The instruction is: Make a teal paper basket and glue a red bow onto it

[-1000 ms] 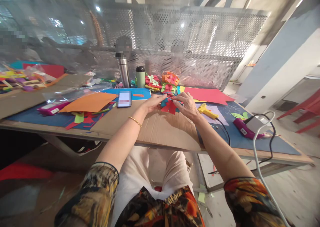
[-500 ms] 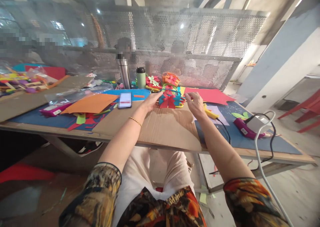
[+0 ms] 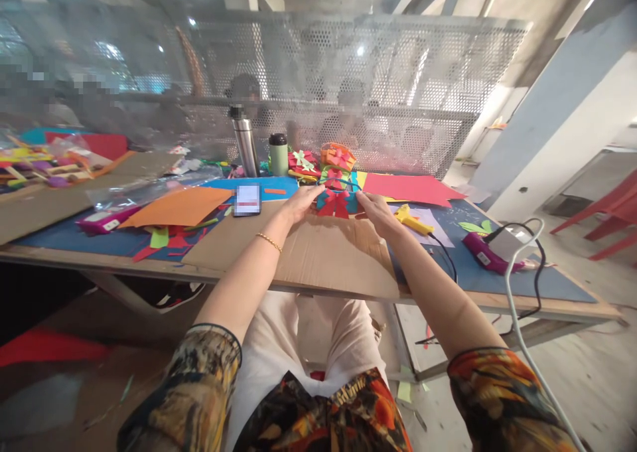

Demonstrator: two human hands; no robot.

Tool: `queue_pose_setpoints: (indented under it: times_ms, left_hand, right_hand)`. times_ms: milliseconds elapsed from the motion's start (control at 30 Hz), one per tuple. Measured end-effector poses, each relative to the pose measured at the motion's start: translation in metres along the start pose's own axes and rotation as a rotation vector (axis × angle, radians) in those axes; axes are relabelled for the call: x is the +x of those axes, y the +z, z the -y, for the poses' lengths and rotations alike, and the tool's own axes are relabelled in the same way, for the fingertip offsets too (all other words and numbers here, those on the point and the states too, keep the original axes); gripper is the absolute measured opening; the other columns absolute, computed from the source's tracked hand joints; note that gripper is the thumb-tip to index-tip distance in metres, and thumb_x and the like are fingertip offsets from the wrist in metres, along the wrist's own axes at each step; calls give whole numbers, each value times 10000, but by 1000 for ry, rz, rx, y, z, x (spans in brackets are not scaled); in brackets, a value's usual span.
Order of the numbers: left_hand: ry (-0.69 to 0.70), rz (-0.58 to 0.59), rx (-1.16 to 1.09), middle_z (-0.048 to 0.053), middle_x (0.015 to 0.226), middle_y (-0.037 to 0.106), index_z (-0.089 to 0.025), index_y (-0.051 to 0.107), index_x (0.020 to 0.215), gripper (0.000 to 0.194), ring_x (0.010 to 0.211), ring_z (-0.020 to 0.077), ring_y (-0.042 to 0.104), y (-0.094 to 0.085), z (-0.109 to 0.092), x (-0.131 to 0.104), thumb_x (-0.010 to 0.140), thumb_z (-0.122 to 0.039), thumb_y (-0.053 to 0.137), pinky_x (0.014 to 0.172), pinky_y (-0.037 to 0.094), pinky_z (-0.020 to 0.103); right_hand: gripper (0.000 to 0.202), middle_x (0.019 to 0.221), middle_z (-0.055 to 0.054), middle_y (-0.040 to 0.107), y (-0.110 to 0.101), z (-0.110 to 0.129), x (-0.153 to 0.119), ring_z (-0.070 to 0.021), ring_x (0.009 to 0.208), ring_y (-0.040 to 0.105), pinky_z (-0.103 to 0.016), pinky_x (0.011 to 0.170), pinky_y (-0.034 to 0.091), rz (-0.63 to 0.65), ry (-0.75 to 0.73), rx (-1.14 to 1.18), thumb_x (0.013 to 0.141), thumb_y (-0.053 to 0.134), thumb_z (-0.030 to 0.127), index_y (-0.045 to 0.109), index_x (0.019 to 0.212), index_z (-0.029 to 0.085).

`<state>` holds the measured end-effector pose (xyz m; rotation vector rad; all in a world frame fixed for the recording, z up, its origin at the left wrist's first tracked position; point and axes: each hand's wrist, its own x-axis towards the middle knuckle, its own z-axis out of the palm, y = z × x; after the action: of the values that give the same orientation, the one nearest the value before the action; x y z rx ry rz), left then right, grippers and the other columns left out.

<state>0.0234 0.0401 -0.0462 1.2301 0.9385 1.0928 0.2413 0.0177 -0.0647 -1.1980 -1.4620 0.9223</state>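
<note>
A small blue box with a red bow point(image 3: 334, 203) stands on the cardboard sheet point(image 3: 318, 259), its bow facing me. My left hand point(image 3: 301, 203) grips its left side, fingers reaching along the upper edge. On the right side, my right hand point(image 3: 374, 212) holds it with thumb and fingers closed at the edge. Fingertips behind the box are hidden. Just beyond it sit a green piece with a red bow point(image 3: 334, 177) and an orange one with a bow point(image 3: 338, 155). A yellow glue gun point(image 3: 415, 220) lies to the right of my right hand.
A phone point(image 3: 247, 200), a steel flask point(image 3: 245, 148) and a green bottle point(image 3: 279, 154) stand left of centre. Orange sheet point(image 3: 179, 206) and red sheet point(image 3: 411, 190) flank the cardboard. A purple power strip point(image 3: 490, 253) with cables lies right. Perforated metal mesh point(image 3: 388, 93) rises behind.
My right hand has moved left and closed on the right side of the blue box. My left hand stays at the box's left side.
</note>
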Motion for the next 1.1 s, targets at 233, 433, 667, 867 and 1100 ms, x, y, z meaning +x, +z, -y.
queue_pose_setpoints:
  times_ms: [233,433,667,867,1100]
  left_hand:
    - [1,-7,-8,14,695,733,-152,719,812,206,562,128,650,1,0,0,990,-252,690,645,545,263]
    - [-7,-4,-26,25,691,733,-137,719,796,223,555,135,653,2,-2,-3,998,-205,654,638,562,275]
    - [13,-9,-103,26,670,724,-139,686,807,255,542,125,659,-1,-10,-5,1037,-203,599,598,567,249]
    - [75,0,-183,20,756,764,-167,687,874,197,674,123,723,-14,-18,-3,1036,-264,632,767,626,265]
    - [85,0,-176,22,760,769,-155,689,905,161,675,127,727,-17,-14,1,1000,-284,704,741,624,253]
  right_hand:
    - [411,763,-56,739,2,0,-2,-162,689,704,-263,600,599,21,16,73,986,679,574,722,849,188]
    - [411,725,-47,722,6,-7,5,-149,661,685,-230,556,567,-27,10,96,981,678,569,714,822,191]
    - [519,842,-102,780,1,0,3,-175,725,741,-251,585,607,-38,12,149,991,641,675,712,860,178]
    - [526,891,-120,810,1,7,0,-130,640,690,-209,513,550,-67,28,193,1002,638,672,718,879,166]
    - [420,896,-98,802,2,11,-3,-108,586,677,-207,484,547,-5,22,222,1022,673,569,728,895,172]
